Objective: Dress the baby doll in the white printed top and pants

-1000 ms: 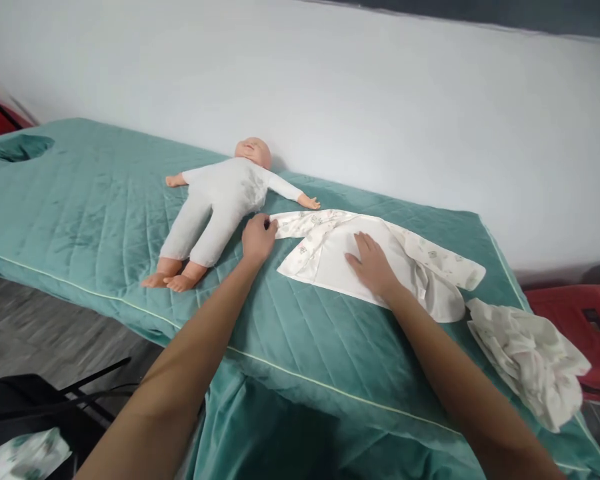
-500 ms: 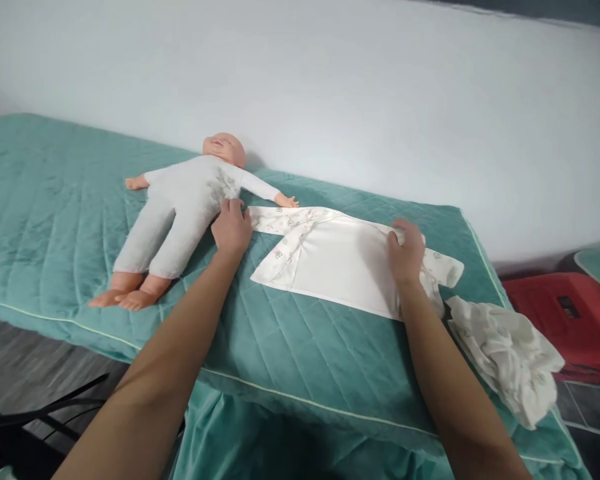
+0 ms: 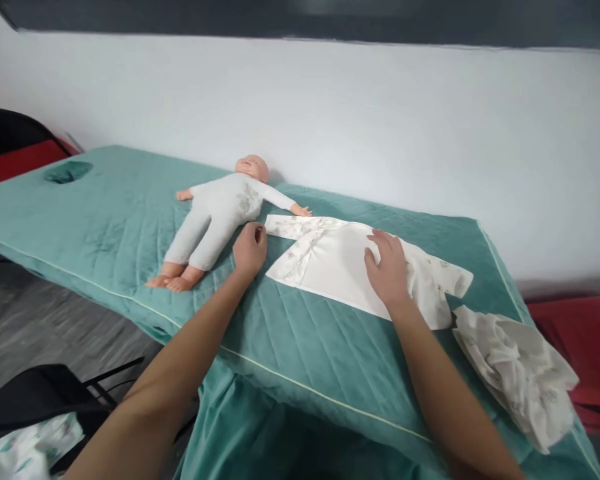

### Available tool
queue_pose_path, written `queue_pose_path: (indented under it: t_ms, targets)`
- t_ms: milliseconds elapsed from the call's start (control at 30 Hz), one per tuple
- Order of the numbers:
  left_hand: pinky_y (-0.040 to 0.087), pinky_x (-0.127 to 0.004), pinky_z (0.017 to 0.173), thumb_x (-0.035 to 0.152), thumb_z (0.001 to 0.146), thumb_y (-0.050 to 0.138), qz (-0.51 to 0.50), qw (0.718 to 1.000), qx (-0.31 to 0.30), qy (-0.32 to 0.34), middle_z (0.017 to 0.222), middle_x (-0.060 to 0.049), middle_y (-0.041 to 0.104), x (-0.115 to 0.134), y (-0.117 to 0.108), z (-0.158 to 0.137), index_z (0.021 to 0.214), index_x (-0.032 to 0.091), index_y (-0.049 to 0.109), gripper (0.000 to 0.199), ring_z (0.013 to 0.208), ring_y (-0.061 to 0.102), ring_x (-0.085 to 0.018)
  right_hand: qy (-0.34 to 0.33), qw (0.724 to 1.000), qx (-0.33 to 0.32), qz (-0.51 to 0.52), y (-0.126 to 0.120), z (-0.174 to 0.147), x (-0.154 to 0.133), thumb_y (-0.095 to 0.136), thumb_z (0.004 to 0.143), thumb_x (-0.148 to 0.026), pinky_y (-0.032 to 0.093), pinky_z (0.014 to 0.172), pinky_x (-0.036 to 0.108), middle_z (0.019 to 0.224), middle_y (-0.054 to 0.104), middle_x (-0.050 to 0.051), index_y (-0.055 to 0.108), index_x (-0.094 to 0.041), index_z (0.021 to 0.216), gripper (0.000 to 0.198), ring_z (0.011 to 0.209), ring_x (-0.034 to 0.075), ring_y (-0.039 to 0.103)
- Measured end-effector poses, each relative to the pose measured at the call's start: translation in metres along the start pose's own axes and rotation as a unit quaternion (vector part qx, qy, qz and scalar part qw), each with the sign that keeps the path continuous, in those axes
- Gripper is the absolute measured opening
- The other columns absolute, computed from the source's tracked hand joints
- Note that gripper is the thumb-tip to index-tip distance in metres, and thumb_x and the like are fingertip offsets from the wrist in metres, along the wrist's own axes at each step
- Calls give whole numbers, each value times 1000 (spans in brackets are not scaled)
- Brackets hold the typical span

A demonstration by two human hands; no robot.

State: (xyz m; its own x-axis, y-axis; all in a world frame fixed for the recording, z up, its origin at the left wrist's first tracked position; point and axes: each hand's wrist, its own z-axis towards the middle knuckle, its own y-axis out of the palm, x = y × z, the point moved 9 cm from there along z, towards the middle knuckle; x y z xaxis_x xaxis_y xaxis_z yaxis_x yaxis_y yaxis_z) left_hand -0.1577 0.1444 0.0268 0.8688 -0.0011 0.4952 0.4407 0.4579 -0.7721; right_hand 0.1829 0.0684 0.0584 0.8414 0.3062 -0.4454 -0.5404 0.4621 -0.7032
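Observation:
A white baby shirt (image 3: 340, 257) with a small print on its sleeves and front edges lies spread on the green quilted cover. At the cuff of its left-hand sleeve, my left hand (image 3: 250, 250) is closed, the curled fingertips at the fabric's edge. My right hand (image 3: 387, 267) rests over the shirt's body with its fingers apart, gripping nothing. Just left of the sleeve, a baby doll (image 3: 225, 207) in a pale grey-white bodysuit lies on its back, one arm stretched toward the shirt.
Crumpled white printed cloth (image 3: 520, 373) sits at the near right corner of the padded bed (image 3: 300, 353). A wall stands behind it. A black chair (image 3: 45, 393) holding printed fabric is at lower left; a red seat (image 3: 580, 333) is at right.
My view has tilted up and drawn back. My right hand has moved from the shirt's right part toward its middle, fingers spreading. My left hand has curled at the cuff.

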Motion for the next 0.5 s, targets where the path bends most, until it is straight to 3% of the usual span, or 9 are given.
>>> queue_pose_path:
  t_ms: [133,267,367,500]
  targets:
    - [45,-34,97,32,96,44,-21,997,57,50,112,-10,64,-23,-52,11,110,18,61,25,110,58,-22,-7,994,-67,90,34,-2,-49,44,94,-31,36,117,48,142,54,10,57,-24,127,36,135,25,47]
    - [37,-36,113,29,92,52,-16,994,107,20,130,-12,56,-82,-97,43,121,18,58,32,130,48,-24,-34,980,-141,133,97,46,-101,50,94,-39,32,120,42,151,43,15,42,-17,144,56,144,25,37]
    - [38,-37,113,34,89,58,-20,996,58,-58,139,-16,51,-132,-94,73,132,16,54,47,129,50,-26,9,975,-199,94,158,107,-123,50,95,-48,31,118,49,153,39,22,29,-10,152,72,145,33,35]
    - [48,-41,103,48,91,53,-101,978,-43,-175,136,-17,57,-185,-63,105,134,14,55,55,115,62,-28,82,974,-205,53,224,186,-133,40,98,-56,34,111,59,145,48,28,23,-6,154,77,137,41,44]
